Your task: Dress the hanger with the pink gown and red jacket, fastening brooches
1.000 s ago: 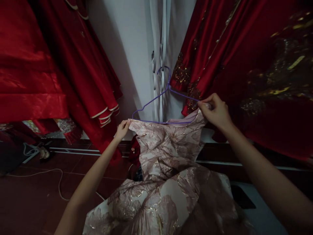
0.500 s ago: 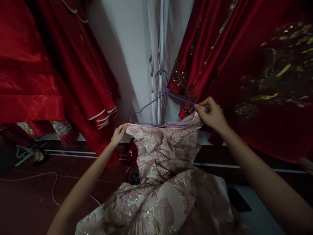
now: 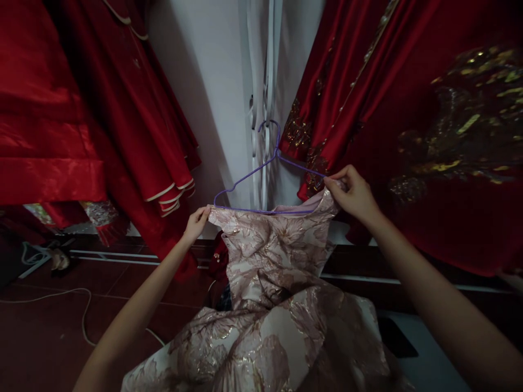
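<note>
Between my hands hangs a pale pink and white dress [image 3: 278, 239] with a shiny floral pattern, its skirt spreading down toward me. My left hand [image 3: 196, 223] pinches the top left corner of the dress. Up at the other shoulder, my right hand [image 3: 353, 193] grips the fabric between thumb and fingers, where the right arm of the hanger ends. The purple hanger [image 3: 249, 177] has its right arm at the dress's right shoulder. Its left end stands bare just above the neckline, close to my left fingertips. The hanger's hook points up in front of white metal bars.
Red garments [image 3: 134, 109] hang on the left, and red garments with gold sequins [image 3: 449, 130] hang on the right. A white cable [image 3: 85, 310] lies on the dark red floor. A dark flat object [image 3: 394, 336] rests on a pale surface at lower right.
Both hands keep their hold on the dress. The hanger's left end has shifted slightly left and down, nearer my left hand. The view has moved very little.
</note>
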A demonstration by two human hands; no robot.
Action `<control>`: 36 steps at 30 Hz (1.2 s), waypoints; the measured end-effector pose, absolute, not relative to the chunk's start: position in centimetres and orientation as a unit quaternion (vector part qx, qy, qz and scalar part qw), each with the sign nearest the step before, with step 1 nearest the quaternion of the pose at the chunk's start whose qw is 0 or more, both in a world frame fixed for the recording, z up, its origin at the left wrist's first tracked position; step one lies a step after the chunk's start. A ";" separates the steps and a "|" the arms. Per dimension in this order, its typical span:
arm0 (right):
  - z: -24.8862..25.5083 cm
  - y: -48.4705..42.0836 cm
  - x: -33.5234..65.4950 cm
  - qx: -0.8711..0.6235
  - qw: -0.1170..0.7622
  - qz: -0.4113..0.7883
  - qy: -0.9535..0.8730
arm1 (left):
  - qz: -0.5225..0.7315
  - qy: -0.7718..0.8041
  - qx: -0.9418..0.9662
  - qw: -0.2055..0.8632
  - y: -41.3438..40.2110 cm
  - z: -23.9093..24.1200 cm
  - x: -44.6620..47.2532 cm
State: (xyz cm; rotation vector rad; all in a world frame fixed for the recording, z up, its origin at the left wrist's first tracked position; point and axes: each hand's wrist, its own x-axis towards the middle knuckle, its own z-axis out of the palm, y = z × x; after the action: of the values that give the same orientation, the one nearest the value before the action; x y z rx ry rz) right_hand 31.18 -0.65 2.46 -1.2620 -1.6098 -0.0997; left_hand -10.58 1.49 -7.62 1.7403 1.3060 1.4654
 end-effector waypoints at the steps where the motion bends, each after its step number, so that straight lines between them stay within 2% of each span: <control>1: 2.5 -0.7 31.1 -0.527 0.519 -0.044 -0.671 | 0.541 0.484 0.638 0.258 1.3 -7.8 -10.6; 10: 2.6 -0.4 31.3 -0.521 0.520 -0.047 -0.675 | 0.545 0.485 0.615 0.299 0.8 -8.2 -11.7; 16: 2.6 -0.1 31.6 -0.518 0.518 -0.047 -0.679 | 0.501 0.444 0.549 0.500 0.7 -7.7 -10.4; 20: 2.7 -0.2 31.5 -0.514 0.518 -0.038 -0.683 | 0.465 0.511 0.514 0.508 1.6 -8.4 -8.8; 25: 2.8 -0.5 31.3 -0.515 0.522 -0.041 -0.679 | 0.366 0.516 0.468 0.617 2.1 -9.0 -7.5; 31: 2.8 -0.5 31.4 -0.512 0.513 -0.040 -0.688 | 0.420 0.444 0.498 0.615 1.7 -5.9 -9.1; 36: 2.5 0.0 31.5 -0.507 0.520 -0.036 -0.687 | 0.463 0.440 0.544 0.545 2.2 -2.5 -12.0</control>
State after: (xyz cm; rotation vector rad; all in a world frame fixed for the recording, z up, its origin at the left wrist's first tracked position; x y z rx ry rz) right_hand 31.51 0.03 2.55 -1.2148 -1.6463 -0.0858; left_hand -12.01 2.22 -2.46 1.2893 1.0437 1.0978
